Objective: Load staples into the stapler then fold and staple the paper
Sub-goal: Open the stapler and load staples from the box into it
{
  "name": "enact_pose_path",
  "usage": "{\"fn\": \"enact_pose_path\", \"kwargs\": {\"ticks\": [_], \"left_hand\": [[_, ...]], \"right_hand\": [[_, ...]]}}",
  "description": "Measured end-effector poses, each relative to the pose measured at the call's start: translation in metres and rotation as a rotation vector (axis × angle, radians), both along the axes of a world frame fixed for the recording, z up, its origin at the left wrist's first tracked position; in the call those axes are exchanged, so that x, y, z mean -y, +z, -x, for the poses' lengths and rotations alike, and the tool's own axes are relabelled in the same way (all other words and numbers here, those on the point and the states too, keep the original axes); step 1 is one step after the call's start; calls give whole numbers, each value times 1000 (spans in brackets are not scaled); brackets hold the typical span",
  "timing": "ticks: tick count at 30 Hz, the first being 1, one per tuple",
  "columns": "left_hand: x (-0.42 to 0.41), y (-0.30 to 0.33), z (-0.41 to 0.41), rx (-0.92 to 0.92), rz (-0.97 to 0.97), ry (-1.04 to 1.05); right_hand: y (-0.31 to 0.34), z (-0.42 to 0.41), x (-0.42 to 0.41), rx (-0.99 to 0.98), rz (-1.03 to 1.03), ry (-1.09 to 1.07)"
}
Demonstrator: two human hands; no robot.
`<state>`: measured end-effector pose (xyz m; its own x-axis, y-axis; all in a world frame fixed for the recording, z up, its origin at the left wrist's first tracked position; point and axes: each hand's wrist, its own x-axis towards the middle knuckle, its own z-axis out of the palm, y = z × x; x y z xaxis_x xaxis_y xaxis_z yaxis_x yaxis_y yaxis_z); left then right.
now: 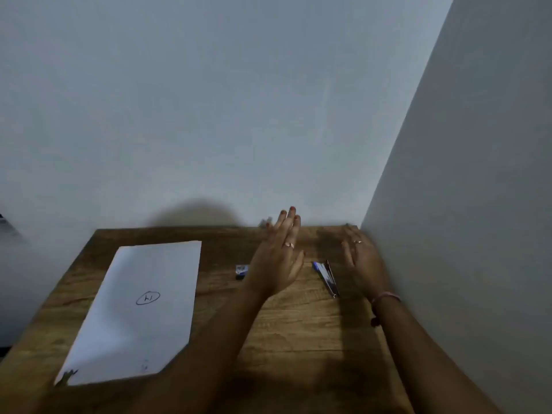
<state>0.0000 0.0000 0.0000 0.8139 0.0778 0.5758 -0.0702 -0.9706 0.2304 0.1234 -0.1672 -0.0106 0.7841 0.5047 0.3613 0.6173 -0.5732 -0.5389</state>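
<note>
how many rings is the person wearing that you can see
2: one ring on a finger of the left hand, one ring on a finger of the right hand. Others may be hidden, since the fingers are blurred and partly out of sight.

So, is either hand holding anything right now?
No. The left hand and right hand are both open and empty; the stapler lies on the table between them.

Both forearms reach forward side by side. The left hand (279,258) is flat and open, fingers (287,225) stretched ahead and close together, a ring on one finger. The right hand (363,262) is also open, fingers extended, holding nothing, with a ring and a pink band at the wrist. The hands are apart, not touching.
</note>
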Motion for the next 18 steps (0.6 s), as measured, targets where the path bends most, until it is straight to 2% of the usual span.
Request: {"fn": "enact_pose_path", "kwargs": {"ticks": [4, 7, 11, 18], "left_hand": [[12, -36, 11, -96, 473, -16], [17, -60, 15, -191, 799, 73], [15, -79, 21, -309, 1176, 238], [14, -85, 31, -408, 1314, 249]], "right_hand": [[-31, 8, 6, -203, 78, -86], [-46, 4, 5, -359, 86, -130], [-53, 1, -2, -426, 119, -138], [-53, 1, -15, -445, 314, -220]]}}
